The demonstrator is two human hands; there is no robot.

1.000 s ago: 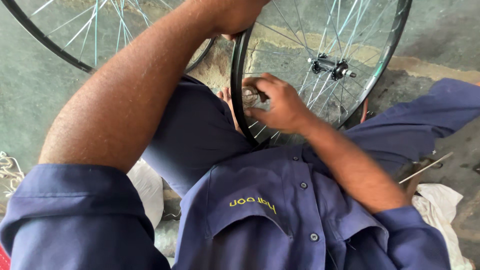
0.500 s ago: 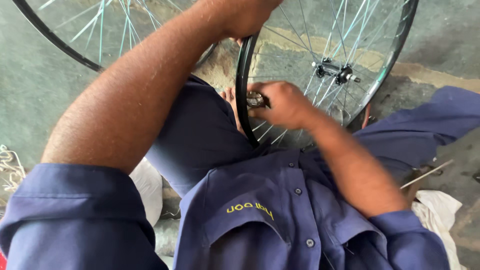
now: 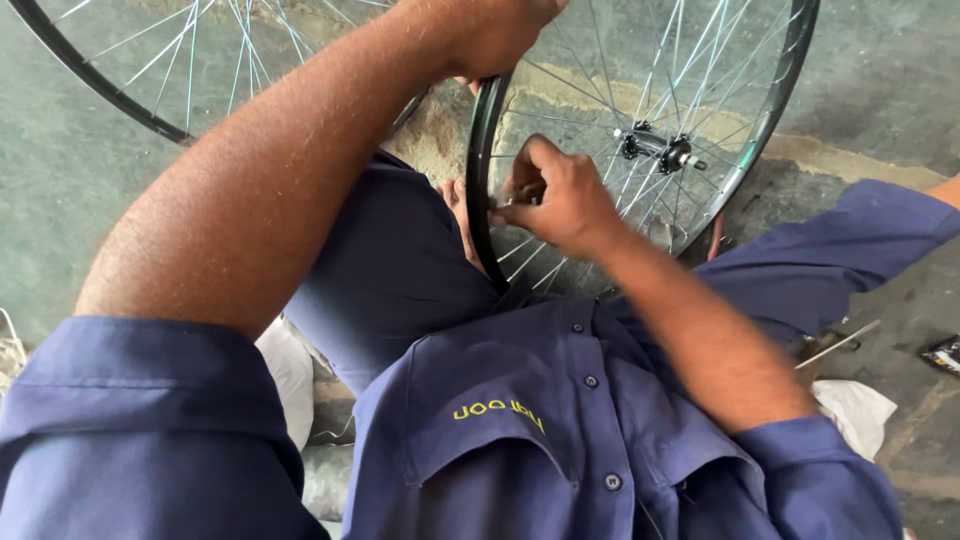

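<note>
I see my right hand [image 3: 560, 200] inside the spoked bicycle wheel [image 3: 760, 130], fingers pinched together on a small dark tool [image 3: 527, 192] right against the inner edge of the black rim, among the spokes. That wheel stands upright between my knees, its lower rim edge touching the blue trouser leg [image 3: 400, 270]. My left hand [image 3: 500, 35] is at the top of the frame, closed over the rim's upper edge; its fingers are mostly cut off by the picture border, so I cannot tell how tightly they grip. The hub [image 3: 660, 150] sits just right of my right hand, with only thin gaps between spokes around my knuckles. A second wheel [image 3: 150, 90] stands at upper left, its rim near my left forearm. The concrete floor [image 3: 880, 80] lies open at upper right; lower right, a white cloth [image 3: 855, 405] and a thin rod [image 3: 840, 345] lie beside my right elbow.
</note>
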